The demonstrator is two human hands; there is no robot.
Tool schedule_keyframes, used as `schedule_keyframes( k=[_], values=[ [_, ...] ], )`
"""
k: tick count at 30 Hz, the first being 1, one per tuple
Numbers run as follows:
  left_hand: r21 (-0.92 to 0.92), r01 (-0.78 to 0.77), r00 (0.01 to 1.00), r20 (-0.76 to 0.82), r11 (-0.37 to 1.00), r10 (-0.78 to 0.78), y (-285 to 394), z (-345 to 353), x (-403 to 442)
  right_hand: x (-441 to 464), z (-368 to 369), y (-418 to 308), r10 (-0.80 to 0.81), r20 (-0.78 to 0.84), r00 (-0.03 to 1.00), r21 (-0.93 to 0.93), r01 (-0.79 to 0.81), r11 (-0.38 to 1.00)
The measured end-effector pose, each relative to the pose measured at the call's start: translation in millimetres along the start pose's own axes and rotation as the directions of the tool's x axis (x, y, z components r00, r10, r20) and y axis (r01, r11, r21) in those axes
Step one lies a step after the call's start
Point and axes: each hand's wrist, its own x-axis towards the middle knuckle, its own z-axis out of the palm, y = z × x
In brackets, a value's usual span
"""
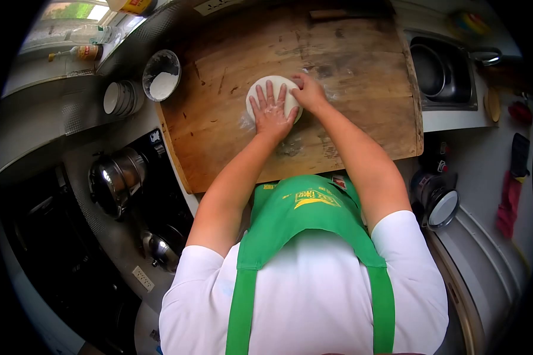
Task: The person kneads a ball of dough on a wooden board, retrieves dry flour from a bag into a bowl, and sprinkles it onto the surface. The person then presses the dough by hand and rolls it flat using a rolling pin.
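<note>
A round, flat disc of white dough (pixel 273 86) lies on the large wooden board (pixel 361 94). My left hand (pixel 272 115) rests flat on top of it with the fingers spread, a little flour on the skin. At the dough's right edge is my right hand (pixel 309 93), its fingers bent and its thumb against the rim. What lies under the right fingers is partly hidden. Smudges of flour mark the wood around the disc.
A bowl of flour (pixel 162 84) stands at the board's left corner, beside stacked bowls (pixel 118 98). On the right is a sink (pixel 459 94) with a pan in it. A steel pot (pixel 117 177) sits on the left. Bottles (pixel 89 53) stand by the window.
</note>
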Motion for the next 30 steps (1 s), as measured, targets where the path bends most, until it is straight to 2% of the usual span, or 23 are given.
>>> schedule_keyframes(
  k=[1, 2, 3, 4, 5, 7, 8, 11, 13, 15, 17, 19, 20, 21, 22, 23, 24, 25, 26, 27, 29, 30],
  values=[
    [-0.003, -0.055, 0.998, -0.019, 0.998, 0.055, 16.6, 1.3, 16.5, 2.4, -19.4, 7.8, -0.041, -0.067, 0.997, 0.047, 0.044, 0.998],
    [-0.014, -0.06, 0.998, -0.019, 0.998, 0.06, 31.1, 3.6, 31.5, 1.8, -40.4, 13.8, 0.01, -0.103, 0.995, 0.035, -0.006, 0.999],
    [-0.026, -0.196, 0.979, -0.053, 0.98, 0.195, 43.9, 5.1, 46.4, 0.8, -60.9, 21.4, 0.055, -0.141, 0.989, 0.027, -0.052, 0.998],
    [-0.032, -0.329, 0.942, -0.09, 0.944, 0.325, 55.4, 6.7, 57.1, -4.3, -74.2, 45.0, 0.053, -0.19, 0.98, 0.147, -0.025, 0.989],
    [-0.118, -0.436, 0.897, -0.137, 0.892, 0.42, 64.1, 8.2, 64.3, -10.9, -82.0, 69.3, 0.056, -0.238, 0.97, 0.265, 0.009, 0.964],
    [-0.106, -0.611, 0.791, -0.053, 0.785, 0.609, 77.4, 7.7, 69.8, -47.8, -97.1, 87.1, 0.203, -0.245, 0.948, 0.392, -0.094, 0.915],
    [-0.094, -0.689, 0.725, -0.071, 0.719, 0.686, 77.0, 16.8, 68.0, -70.0, -96.1, 78.5, 0.304, -0.248, 0.92, 0.447, -0.17, 0.878],
    [-0.087, -0.81, 0.585, -0.053, 0.579, 0.81, 63.3, 23.4, 43.1, -125.1, -68.9, 56.5, 0.556, -0.234, 0.797, 0.579, -0.345, 0.739],
    [-0.12, -0.831, 0.55, -0.035, 0.543, 0.834, 38.2, 15.4, 22.5, -144.0, -31.1, 51.7, 0.635, -0.23, 0.737, 0.637, -0.379, 0.671],
    [-0.211, -0.821, 0.551, -0.047, 0.531, 0.833, 2.8, 18.8, 0.9, -153.6, -2.7, 55.9, 0.599, 0.048, 0.799, 0.631, -0.489, 0.602],
    [-0.179, -0.801, 0.581, -0.006, 0.571, 0.814, -33.6, 11.8, -15.2, -160.8, 12.1, 13.7, 0.584, 0.204, 0.786, 0.637, -0.559, 0.531],
    [-0.106, -0.759, 0.641, 0.057, 0.643, 0.766, -67.4, -2.2, -28.2, -152.0, 12.5, -3.0, 0.562, 0.492, 0.665, 0.45, -0.746, 0.49],
    [-0.104, -0.759, 0.638, 0.073, 0.642, 0.766, -76.0, -5.8, -30.9, -147.6, 7.6, -4.3, 0.553, 0.563, 0.614, 0.36, -0.784, 0.505],
    [-0.035, -0.649, 0.757, 0.059, 0.76, 0.65, -86.2, -8.4, -35.0, -143.1, 6.4, 1.4, 0.55, 0.572, 0.609, 0.362, -0.788, 0.497],
    [0.033, -0.519, 0.855, 0.034, 0.854, 0.518, -91.9, -10.7, -38.5, -138.5, 4.7, 11.9, 0.54, 0.514, 0.666, 0.247, -0.718, 0.651],
    [0.04, -0.518, 0.855, 0.047, 0.855, 0.516, -89.5, -9.2, -39.4, -134.7, 0.9, 23.7, 0.511, 0.463, 0.724, 0.117, -0.621, 0.775],
    [-0.054, -0.347, 0.937, -0.06, 0.936, 0.344, -83.5, -6.7, -35.2, -130.5, -3.8, 34.8, 0.487, 0.287, 0.825, -0.069, -0.49, 0.869],
    [-0.164, -0.173, 0.978, -0.148, 0.971, 0.149, -74.6, -7.2, -29.7, -125.6, -2.6, 43.2, 0.483, 0.292, 0.826, -0.061, -0.488, 0.871],
    [-0.21, -0.066, 0.989, -0.14, 0.976, 0.037, -60.6, -4.8, -23.0, -121.0, -1.5, 52.5, 0.435, 0.119, 0.893, 0.008, -0.439, 0.898],
    [-0.204, -0.061, 0.99, -0.135, 0.977, 0.033, -45.9, -3.8, -19.3, -121.4, 1.2, 56.5, 0.386, -0.063, 0.92, 0.065, -0.382, 0.922],
    [-0.389, 0.061, 0.997, -0.02, 0.919, -0.075, -14.4, -1.9, -12.3, -121.6, -2.2, 41.3, 0.389, -0.062, 0.919, 0.03, -0.388, 0.921],
    [-0.365, 0.089, 0.995, -0.014, 0.927, -0.101, -0.8, -2.3, -14.7, -120.2, -5.7, 36.8, 0.385, -0.063, 0.921, -0.014, -0.386, 0.922]
  ],
)
